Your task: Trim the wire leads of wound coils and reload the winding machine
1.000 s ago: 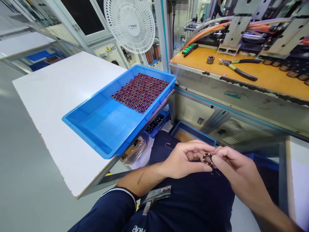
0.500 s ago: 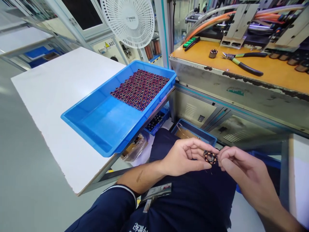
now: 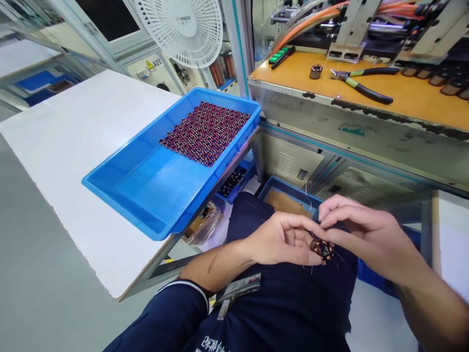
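My left hand (image 3: 280, 239) holds a small ring-shaped motor stator (image 3: 323, 250) between thumb and fingers, low over my lap. Copper windings show around the stator's open centre, and fine wire ends stick out below it. My right hand (image 3: 361, 232) is pinched just above the stator, thumb against fingertips, close to the left index finger. A thin wire (image 3: 308, 196) rises beside these fingertips; the exact spot where it is gripped is hidden.
A blue tray (image 3: 120, 188) with many small wound parts (image 3: 208, 133) stands on a white table (image 3: 47, 146) to my left. On the orange bench (image 3: 293, 83) lie cutting pliers (image 3: 366, 83), another stator (image 3: 315, 72) and a black pen (image 3: 283, 57). A fan (image 3: 183, 29) stands behind. A blue bin (image 3: 269, 183) sits below.
My right hand has moved up and slightly left, over the top of the stator. The stator sits slightly lower in my left hand, and a wire now stands up beside the fingers.
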A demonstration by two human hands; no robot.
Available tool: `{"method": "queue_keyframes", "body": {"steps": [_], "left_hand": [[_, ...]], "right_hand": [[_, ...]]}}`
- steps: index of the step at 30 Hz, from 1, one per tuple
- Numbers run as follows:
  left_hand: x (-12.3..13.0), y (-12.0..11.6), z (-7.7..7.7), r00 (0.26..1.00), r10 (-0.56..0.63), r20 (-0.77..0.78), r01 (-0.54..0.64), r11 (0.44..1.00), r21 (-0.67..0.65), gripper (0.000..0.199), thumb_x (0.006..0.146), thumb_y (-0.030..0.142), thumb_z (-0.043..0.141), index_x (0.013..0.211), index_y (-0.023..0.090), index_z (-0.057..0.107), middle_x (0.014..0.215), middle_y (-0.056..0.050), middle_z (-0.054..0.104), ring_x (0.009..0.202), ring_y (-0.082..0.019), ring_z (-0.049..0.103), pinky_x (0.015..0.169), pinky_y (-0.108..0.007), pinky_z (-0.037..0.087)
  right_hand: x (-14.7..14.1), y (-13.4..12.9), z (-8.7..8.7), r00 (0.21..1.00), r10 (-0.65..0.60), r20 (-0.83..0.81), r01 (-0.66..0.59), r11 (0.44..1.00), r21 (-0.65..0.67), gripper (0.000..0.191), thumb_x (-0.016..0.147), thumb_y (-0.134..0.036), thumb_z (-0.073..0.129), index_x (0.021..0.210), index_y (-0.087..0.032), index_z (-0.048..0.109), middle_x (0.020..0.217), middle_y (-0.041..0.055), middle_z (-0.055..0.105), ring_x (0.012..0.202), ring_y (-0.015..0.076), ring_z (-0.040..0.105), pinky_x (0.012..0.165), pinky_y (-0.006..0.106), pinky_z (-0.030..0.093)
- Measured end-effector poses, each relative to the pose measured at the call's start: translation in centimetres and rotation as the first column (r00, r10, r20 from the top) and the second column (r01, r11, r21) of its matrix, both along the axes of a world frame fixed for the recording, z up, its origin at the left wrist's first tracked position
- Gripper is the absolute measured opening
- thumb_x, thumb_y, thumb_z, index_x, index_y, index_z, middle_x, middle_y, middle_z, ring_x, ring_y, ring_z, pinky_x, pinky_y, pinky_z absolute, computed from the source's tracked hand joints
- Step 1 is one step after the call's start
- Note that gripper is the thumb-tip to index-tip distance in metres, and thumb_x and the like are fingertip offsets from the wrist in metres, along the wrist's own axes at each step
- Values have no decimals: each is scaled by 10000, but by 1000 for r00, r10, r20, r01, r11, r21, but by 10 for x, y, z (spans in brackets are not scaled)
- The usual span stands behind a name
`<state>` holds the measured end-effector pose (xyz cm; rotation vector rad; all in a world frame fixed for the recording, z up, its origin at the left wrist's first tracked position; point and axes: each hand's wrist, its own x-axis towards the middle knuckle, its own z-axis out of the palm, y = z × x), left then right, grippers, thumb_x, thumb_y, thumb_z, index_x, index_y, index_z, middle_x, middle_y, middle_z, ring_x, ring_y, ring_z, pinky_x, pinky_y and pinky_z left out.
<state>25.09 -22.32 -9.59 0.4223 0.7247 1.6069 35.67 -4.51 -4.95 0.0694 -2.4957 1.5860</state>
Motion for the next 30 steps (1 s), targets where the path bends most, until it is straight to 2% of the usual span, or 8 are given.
{"method": "queue_keyframes", "body": {"steps": [2,5,11,15,18,21,25,30], "left_hand": [[1,0,0,999,-36,20,37,999,-23,365,631,31,834,962,135,722,853,-25,743,757,-98,724,728,-202,581],[-1,-2,1,999,-20,-32,19,999,-41,357,622,21,831,948,125,730,888,-35,741,756,-85,707,738,-200,577],[-4,-4,0,986,101,-135,-99,995,22,357,638,53,839,970,142,742,981,-49,721,815,-79,696,791,-197,572],[-5,-2,-1,964,178,-197,-151,978,144,356,648,76,839,983,148,744,1016,-69,714,842,-105,701,806,-229,585],[-6,-1,-1,928,231,-291,-164,958,237,283,665,65,821,930,137,752,1015,-71,699,825,-104,695,790,-229,588],[-6,0,-1,921,233,-311,-158,956,249,287,674,51,809,940,142,751,1019,-57,682,805,-87,687,789,-217,584],[-5,-2,-2,933,209,-293,-143,963,230,279,684,93,823,947,135,737,1038,-65,666,816,-94,689,791,-224,583],[-4,-3,-3,960,180,-216,-130,965,225,289,673,119,841,933,129,714,1031,-63,656,829,-105,697,797,-238,586]], "right_hand": [[-7,-4,3,999,29,-35,-28,999,45,165,916,-265,690,763,-217,654,834,-11,623,776,106,593,718,196,481],[-10,-10,3,997,-7,-82,15,995,96,189,922,-246,681,744,-210,628,784,-26,618,732,95,584,689,194,461],[5,-17,0,963,-264,-59,270,950,155,210,921,-307,667,738,-221,609,803,-34,628,694,88,570,660,157,470],[22,-19,0,929,-356,100,345,932,114,235,897,-419,678,766,-229,634,845,-18,654,714,113,590,613,157,489],[32,-20,1,901,-315,299,318,947,42,282,882,-503,670,813,-231,664,846,6,668,736,147,602,541,175,476],[32,-21,3,874,-236,424,261,965,-2,328,886,-557,644,840,-234,677,759,7,646,692,149,574,498,185,438],[24,-23,10,888,-203,413,201,978,49,364,903,-576,609,789,-236,675,676,-5,611,641,132,547,480,175,411],[24,-27,16,928,-190,320,175,982,77,330,914,-530,615,766,-241,672,710,-21,629,617,111,552,540,147,472]]}}
